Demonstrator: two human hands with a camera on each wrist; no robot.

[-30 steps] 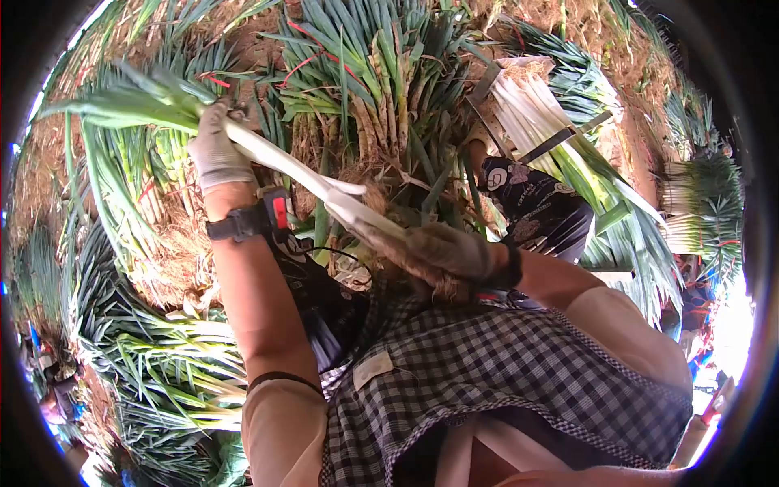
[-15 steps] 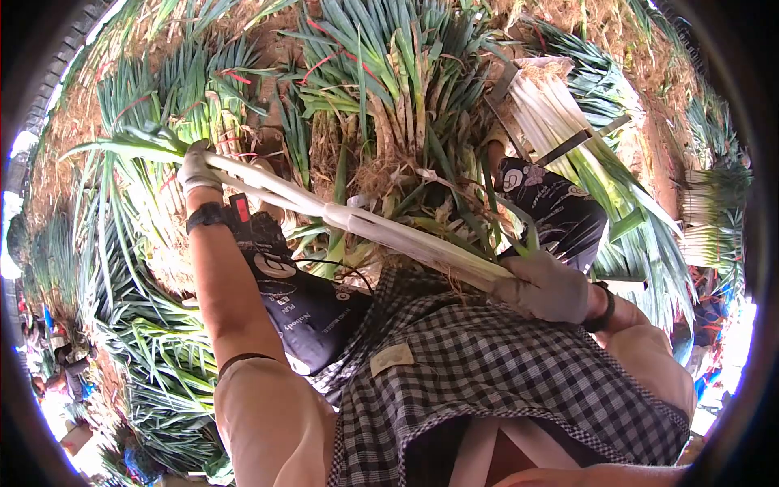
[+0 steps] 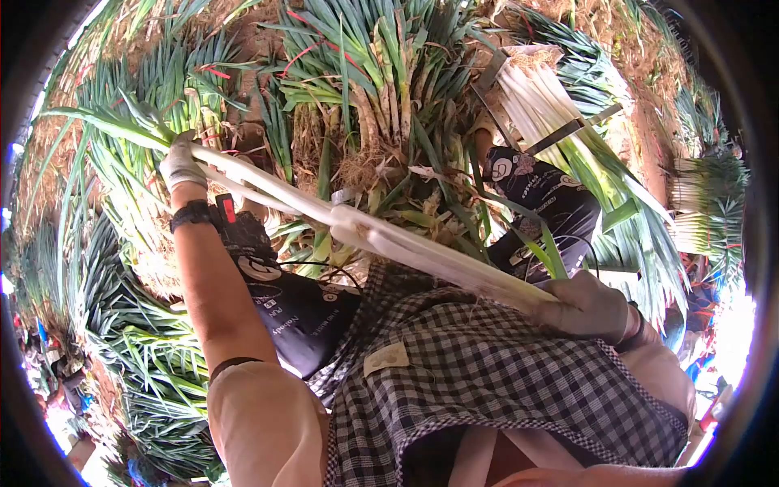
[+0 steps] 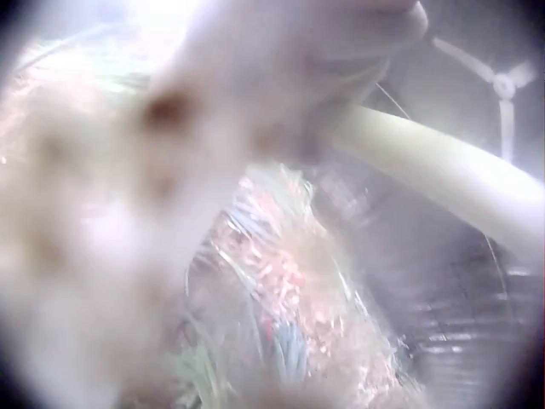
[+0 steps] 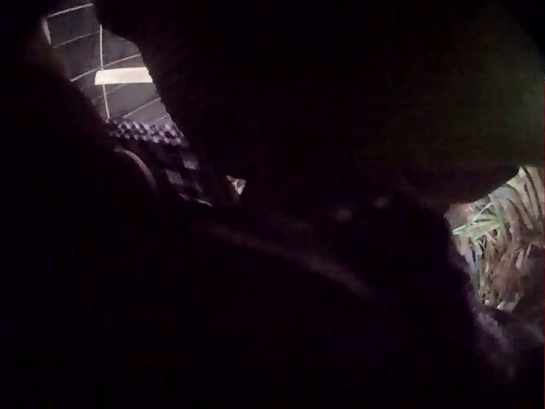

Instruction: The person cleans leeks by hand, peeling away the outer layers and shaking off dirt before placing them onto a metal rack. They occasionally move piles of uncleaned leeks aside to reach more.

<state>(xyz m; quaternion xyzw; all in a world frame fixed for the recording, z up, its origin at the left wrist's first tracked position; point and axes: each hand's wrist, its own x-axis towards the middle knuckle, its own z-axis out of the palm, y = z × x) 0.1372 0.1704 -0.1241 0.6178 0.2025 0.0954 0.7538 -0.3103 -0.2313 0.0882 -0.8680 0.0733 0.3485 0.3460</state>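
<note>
Long white-stemmed green onions (image 3: 422,251) stretch across my lap in the head view, green leaves at the upper left. My gloved left hand (image 3: 183,165) grips them where the stems meet the leaves. At the other end, my gloved right hand (image 3: 591,308) holds the lower stems, with a few green leaves (image 3: 553,253) sticking up beside it. The left wrist view shows a pale stem (image 4: 443,166) coming out of the blurred left hand (image 4: 281,85). Most of the right wrist view is too dark to read.
A tied bundle of onions (image 3: 369,73) stands ahead, roots downward. At the right, peeled white onions (image 3: 540,105) lie in a metal holder (image 3: 560,135). More bundles (image 3: 162,357) lie at the left. A checked apron (image 3: 487,365) covers my lap.
The stems have swung out lengthwise and moved clear of the dark leg coverings. My left hand has moved left and down, and my right hand has moved right, away from the root area.
</note>
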